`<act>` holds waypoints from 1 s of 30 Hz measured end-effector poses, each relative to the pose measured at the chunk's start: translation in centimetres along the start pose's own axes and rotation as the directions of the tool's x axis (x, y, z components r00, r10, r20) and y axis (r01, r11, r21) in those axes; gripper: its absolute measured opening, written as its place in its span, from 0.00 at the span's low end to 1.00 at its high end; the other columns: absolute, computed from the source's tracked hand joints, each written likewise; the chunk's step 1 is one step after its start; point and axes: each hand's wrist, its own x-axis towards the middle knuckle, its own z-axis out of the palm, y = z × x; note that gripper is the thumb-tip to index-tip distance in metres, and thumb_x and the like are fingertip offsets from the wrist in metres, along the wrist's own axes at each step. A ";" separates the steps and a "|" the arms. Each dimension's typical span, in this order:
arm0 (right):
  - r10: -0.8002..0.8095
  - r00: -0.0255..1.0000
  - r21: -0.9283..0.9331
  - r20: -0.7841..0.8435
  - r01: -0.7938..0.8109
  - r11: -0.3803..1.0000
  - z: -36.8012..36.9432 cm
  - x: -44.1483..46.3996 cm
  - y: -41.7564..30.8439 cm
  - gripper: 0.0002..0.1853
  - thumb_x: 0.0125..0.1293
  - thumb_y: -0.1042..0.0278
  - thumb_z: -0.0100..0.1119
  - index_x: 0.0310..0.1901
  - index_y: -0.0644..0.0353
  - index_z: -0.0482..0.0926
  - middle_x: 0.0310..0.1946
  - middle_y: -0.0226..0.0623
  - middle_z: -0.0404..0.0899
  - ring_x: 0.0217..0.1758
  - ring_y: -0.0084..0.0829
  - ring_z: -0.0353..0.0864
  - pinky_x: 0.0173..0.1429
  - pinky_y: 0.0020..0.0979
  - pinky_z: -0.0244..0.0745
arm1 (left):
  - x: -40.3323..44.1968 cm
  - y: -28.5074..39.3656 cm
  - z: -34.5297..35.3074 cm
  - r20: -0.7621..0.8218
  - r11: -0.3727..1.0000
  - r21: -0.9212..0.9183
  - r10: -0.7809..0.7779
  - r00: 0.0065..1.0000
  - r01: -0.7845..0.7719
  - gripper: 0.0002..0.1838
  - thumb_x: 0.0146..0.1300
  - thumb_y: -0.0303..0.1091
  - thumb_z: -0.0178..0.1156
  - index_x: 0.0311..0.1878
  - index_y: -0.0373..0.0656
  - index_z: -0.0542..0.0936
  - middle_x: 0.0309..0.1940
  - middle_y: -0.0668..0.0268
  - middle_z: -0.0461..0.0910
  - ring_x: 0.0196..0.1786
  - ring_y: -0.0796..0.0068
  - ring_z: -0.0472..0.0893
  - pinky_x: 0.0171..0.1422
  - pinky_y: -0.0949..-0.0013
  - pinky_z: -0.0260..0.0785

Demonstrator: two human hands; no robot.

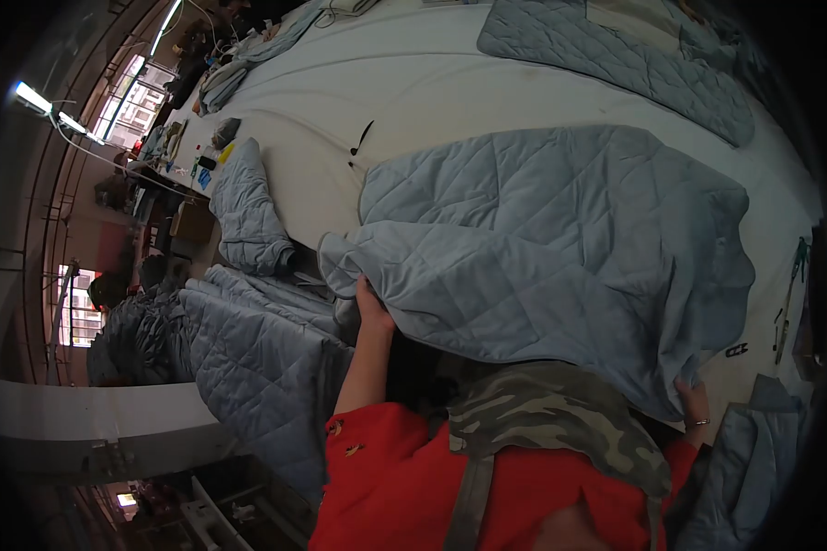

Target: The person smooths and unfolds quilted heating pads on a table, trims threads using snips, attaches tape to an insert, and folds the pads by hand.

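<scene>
A light grey-blue quilted fabric piece (560, 239) with diamond stitching lies across the white table in front of me, its near part folded over and rumpled. My left hand (371, 301) grips its near left corner, the fingers partly tucked under the fold. At the near right corner, my right hand (695, 399) is closed on the edge of the same piece, with some fingers hidden by cloth. Between the two hands the near edge sags by my camouflage apron (560, 404).
Folded quilted pieces (257, 358) hang at the left, with another quilted bundle (248, 211) beyond. More quilted fabric (606, 64) lies at the far side of the white table (413, 101). Small black snips (737, 350) rest at right. Grey fabric (749, 459) sits at lower right.
</scene>
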 end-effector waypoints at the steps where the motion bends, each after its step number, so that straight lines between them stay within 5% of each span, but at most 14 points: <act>1: 0.077 0.997 -0.088 -0.002 -0.077 0.993 0.5 -0.3 0.1 0.35 0.51 0.58 0.64 0.56 0.71 0.65 0.50 0.43 0.72 0.49 0.33 0.73 0.52 0.34 0.68 | -1.0 -0.6 0.6 0.012 0.996 0.004 -0.084 0.996 0.084 0.27 0.60 0.49 0.50 0.57 0.41 0.69 0.57 0.57 0.69 0.60 0.59 0.67 0.66 0.54 0.56; 3: 0.154 0.988 -0.171 -0.010 -0.154 0.973 0.2 -0.6 0.1 0.35 0.49 0.57 0.65 0.55 0.72 0.66 0.50 0.44 0.72 0.49 0.33 0.73 0.52 0.34 0.68 | -2.2 -0.9 0.8 0.024 0.986 0.013 -0.168 0.986 0.167 0.28 0.59 0.51 0.53 0.57 0.42 0.68 0.57 0.58 0.69 0.59 0.59 0.68 0.65 0.55 0.57; 5: -0.051 0.989 0.289 0.138 0.009 0.957 -2.0 -1.0 -1.1 0.34 0.53 0.61 0.63 0.59 0.68 0.61 0.53 0.43 0.70 0.53 0.36 0.71 0.56 0.34 0.65 | -2.3 -0.7 0.8 -0.136 0.824 0.318 -0.451 0.882 0.469 0.30 0.55 0.45 0.59 0.57 0.38 0.68 0.56 0.58 0.70 0.57 0.60 0.70 0.62 0.57 0.61; 6: -0.054 0.989 0.289 0.139 0.011 0.957 -3.3 -0.4 -1.1 0.34 0.53 0.61 0.63 0.59 0.68 0.61 0.53 0.43 0.70 0.53 0.36 0.71 0.56 0.34 0.65 | -1.7 -0.5 0.5 -0.135 0.825 0.317 -0.449 0.884 0.467 0.30 0.55 0.45 0.59 0.57 0.38 0.68 0.56 0.58 0.70 0.57 0.60 0.70 0.62 0.57 0.61; 8: -0.206 0.973 0.679 -0.108 0.224 0.699 -6.1 1.6 -1.3 0.33 0.55 0.63 0.62 0.60 0.67 0.61 0.54 0.44 0.69 0.56 0.36 0.70 0.58 0.35 0.65 | 0.1 0.2 -0.2 -0.184 0.561 0.651 -0.538 0.823 0.512 0.29 0.51 0.36 0.63 0.56 0.35 0.69 0.52 0.59 0.73 0.53 0.63 0.73 0.59 0.62 0.64; 9: -0.198 0.977 0.643 -0.076 0.199 0.739 -7.0 3.0 -3.0 0.33 0.55 0.63 0.61 0.60 0.67 0.60 0.55 0.44 0.68 0.57 0.37 0.69 0.58 0.35 0.64 | 1.1 0.7 0.8 -0.180 0.563 0.652 -0.537 0.824 0.509 0.29 0.51 0.36 0.63 0.56 0.35 0.69 0.52 0.59 0.73 0.53 0.63 0.73 0.59 0.62 0.64; 11: -0.181 0.984 0.483 0.006 0.155 0.862 -6.7 6.3 -9.4 0.33 0.56 0.62 0.62 0.60 0.67 0.60 0.55 0.44 0.68 0.57 0.37 0.68 0.59 0.35 0.64 | 4.6 1.9 4.2 0.064 0.529 0.843 -0.272 0.960 0.093 0.27 0.50 0.32 0.63 0.53 0.32 0.70 0.48 0.60 0.75 0.51 0.66 0.74 0.57 0.67 0.65; 14: -0.222 0.968 0.127 0.120 0.207 0.970 -4.1 12.8 -21.7 0.34 0.53 0.61 0.64 0.58 0.68 0.63 0.52 0.42 0.71 0.54 0.36 0.71 0.58 0.33 0.64 | 11.7 5.3 12.7 0.096 0.503 0.864 -0.172 0.980 0.004 0.25 0.49 0.29 0.64 0.51 0.32 0.71 0.46 0.60 0.76 0.47 0.67 0.75 0.53 0.67 0.66; 17: -0.401 0.915 -0.095 0.053 0.404 0.910 -3.4 19.6 -37.4 0.29 0.56 0.54 0.60 0.55 0.65 0.69 0.49 0.37 0.75 0.51 0.29 0.74 0.58 0.28 0.65 | 19.6 9.1 23.9 0.327 0.600 0.703 0.207 0.922 -0.383 0.23 0.50 0.29 0.64 0.49 0.34 0.70 0.43 0.60 0.75 0.45 0.66 0.74 0.50 0.64 0.67; 19: -0.498 0.858 0.216 -0.126 0.513 0.830 -6.2 26.4 -46.2 0.30 0.57 0.54 0.60 0.57 0.64 0.68 0.50 0.39 0.73 0.52 0.28 0.73 0.58 0.28 0.65 | 24.4 12.8 32.4 0.416 0.682 0.389 0.470 0.778 -0.620 0.20 0.54 0.30 0.62 0.50 0.37 0.70 0.44 0.61 0.74 0.46 0.65 0.74 0.51 0.64 0.67; 20: -0.553 0.801 0.248 -0.228 0.597 0.763 -5.9 27.5 -49.3 0.30 0.56 0.54 0.61 0.56 0.65 0.68 0.49 0.39 0.73 0.51 0.28 0.73 0.57 0.29 0.66 | 23.9 13.6 36.2 0.500 0.730 0.168 0.515 0.696 -0.662 0.19 0.57 0.31 0.60 0.51 0.40 0.69 0.47 0.61 0.73 0.48 0.63 0.74 0.53 0.64 0.67; 23: -0.638 0.661 0.266 -0.395 0.747 0.609 -3.0 29.7 -55.1 0.31 0.54 0.53 0.62 0.53 0.68 0.69 0.46 0.40 0.73 0.49 0.30 0.74 0.53 0.30 0.68 | 25.5 14.8 43.1 0.729 0.696 -0.061 0.521 0.444 -0.716 0.23 0.63 0.43 0.53 0.57 0.41 0.65 0.53 0.62 0.70 0.56 0.64 0.70 0.61 0.63 0.62; 27: -0.639 0.633 0.214 -0.438 0.763 0.609 1.2 32.3 -54.7 0.32 0.51 0.51 0.65 0.48 0.72 0.70 0.42 0.41 0.73 0.45 0.32 0.75 0.48 0.32 0.72 | 27.5 10.0 43.2 0.714 0.629 0.114 0.487 0.504 -0.769 0.27 0.64 0.48 0.51 0.59 0.41 0.64 0.57 0.60 0.67 0.59 0.65 0.68 0.64 0.61 0.59; 30: -0.563 0.725 0.146 -0.397 0.656 0.741 4.3 34.5 -49.9 0.34 0.48 0.50 0.67 0.45 0.75 0.71 0.39 0.42 0.73 0.42 0.33 0.76 0.45 0.33 0.75 | 29.9 4.9 38.6 0.486 0.707 0.475 0.287 0.826 -0.524 0.32 0.63 0.51 0.51 0.62 0.39 0.59 0.58 0.57 0.65 0.59 0.61 0.67 0.60 0.56 0.62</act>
